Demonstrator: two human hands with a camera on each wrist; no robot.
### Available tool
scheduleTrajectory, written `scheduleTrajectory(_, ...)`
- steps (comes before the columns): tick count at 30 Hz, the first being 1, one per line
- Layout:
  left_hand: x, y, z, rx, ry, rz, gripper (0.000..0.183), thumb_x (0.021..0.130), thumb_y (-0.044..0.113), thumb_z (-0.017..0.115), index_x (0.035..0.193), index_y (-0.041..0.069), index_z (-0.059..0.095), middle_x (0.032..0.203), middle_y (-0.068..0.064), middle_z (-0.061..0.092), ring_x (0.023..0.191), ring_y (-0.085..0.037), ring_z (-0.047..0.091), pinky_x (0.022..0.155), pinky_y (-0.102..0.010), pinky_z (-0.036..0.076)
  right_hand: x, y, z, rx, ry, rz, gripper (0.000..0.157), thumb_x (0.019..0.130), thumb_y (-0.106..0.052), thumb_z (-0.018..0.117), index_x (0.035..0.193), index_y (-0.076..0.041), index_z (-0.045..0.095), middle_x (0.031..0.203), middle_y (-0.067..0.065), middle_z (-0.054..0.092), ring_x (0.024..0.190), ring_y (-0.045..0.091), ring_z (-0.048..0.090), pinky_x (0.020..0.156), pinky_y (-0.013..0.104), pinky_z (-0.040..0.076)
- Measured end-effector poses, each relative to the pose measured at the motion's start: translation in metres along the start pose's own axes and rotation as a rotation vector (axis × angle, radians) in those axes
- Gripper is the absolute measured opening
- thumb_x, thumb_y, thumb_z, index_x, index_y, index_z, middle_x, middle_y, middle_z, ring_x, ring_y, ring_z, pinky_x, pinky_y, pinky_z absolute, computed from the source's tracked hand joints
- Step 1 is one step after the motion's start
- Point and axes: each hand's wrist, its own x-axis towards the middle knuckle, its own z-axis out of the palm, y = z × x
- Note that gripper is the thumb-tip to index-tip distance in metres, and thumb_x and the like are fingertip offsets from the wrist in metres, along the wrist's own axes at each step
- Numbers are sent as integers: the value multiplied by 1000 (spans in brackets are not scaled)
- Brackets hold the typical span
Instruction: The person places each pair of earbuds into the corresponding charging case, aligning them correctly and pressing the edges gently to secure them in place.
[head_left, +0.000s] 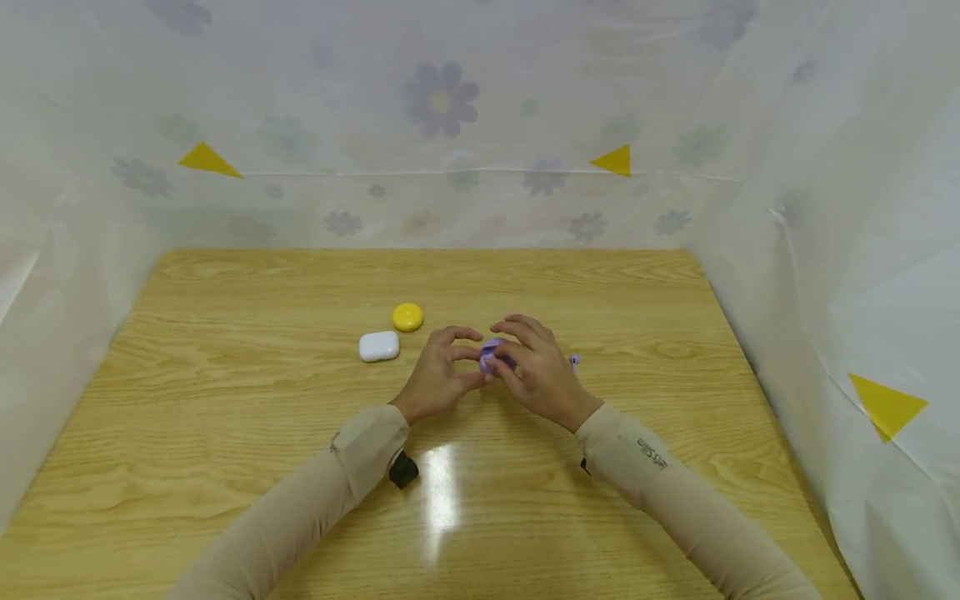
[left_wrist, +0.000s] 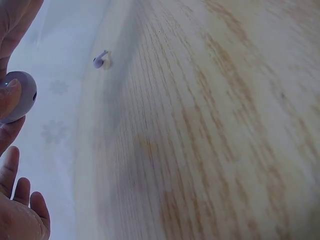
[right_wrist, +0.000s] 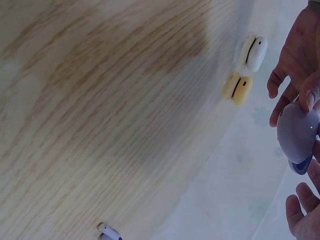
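Observation:
A round purple earbud case is held up between both hands, above the table. My left hand grips it from the left with thumb and fingers. From the right, my right hand pinches at the case with thumb and forefinger, its other fingers raised. The case's lid appears parted, with a dark gap in the right wrist view. Whether an earbud sits inside or between the fingertips is hidden. A loose purple earbud lies on the table just right of the right hand.
Left of the hands, a white earbud case lies on the wooden table. A round yellow case lies just behind it. Pale flowered sheeting encloses the table at the back and sides.

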Motion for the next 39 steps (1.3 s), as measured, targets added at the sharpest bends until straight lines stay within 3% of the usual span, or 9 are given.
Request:
scheduleTrajectory(4, 0, -2, 1, 6, 6, 0, 22, 79, 21, 78, 97, 8, 76, 127, -4, 56, 129, -30, 40, 109, -55, 31, -1, 0, -1, 11, 5, -2, 16, 77, -9, 78, 87, 0, 70, 115, 17, 64, 117, 36, 56, 100, 52, 46)
scheduleTrajectory(10, 1, 0, 0, -4, 11, -30, 24, 78, 21, 79, 96, 6, 75, 127, -3, 56, 129, -28, 40, 110, -53, 30, 1, 11, -15, 28, 98, 26, 12, 79, -3, 74, 86, 2, 67, 111, 20, 62, 109, 36, 57, 97, 52, 46)
scheduleTrajectory(18, 1, 1, -2, -31, 12, -33, 24, 77, 19, 79, 95, 4, 74, 127, -4, 56, 129, -28, 39, 112, -52, 27, -11, 45, -36, -16, 135, 192, 13, 86, -4, 67, 93, 6, 66, 114, 24, 61, 110, 40, 54, 96, 53, 44)
scheduleTrajectory(25, 0, 0, -1, -27, 11, -18, 23, 76, 19, 80, 94, 5, 75, 126, -3, 56, 129, -27, 40, 110, -52, 29, -24, 61, -44, 9, 118, 317, 20, 84, -2, 68, 100, 9, 65, 118, 26, 59, 115, 42, 51, 98, 55, 41)
scheduleTrajectory(33, 1, 0, 0, -22, 9, -18, 25, 76, 20, 80, 95, 4, 75, 125, -3, 56, 128, -28, 41, 111, -51, 28, -34, 72, -42, 15, 51, 368, 25, 86, -1, 66, 107, 11, 63, 120, 28, 57, 117, 43, 49, 100, 57, 39)
scheduleTrajectory(39, 1, 0, 1, -13, 11, -11, 23, 77, 19, 80, 93, 4, 75, 125, -5, 57, 127, -28, 41, 110, -51, 29, -45, 84, -42, 60, -61, 464, 29, 89, -5, 62, 115, 8, 59, 123, 28, 58, 119, 45, 48, 101, 61, 38)
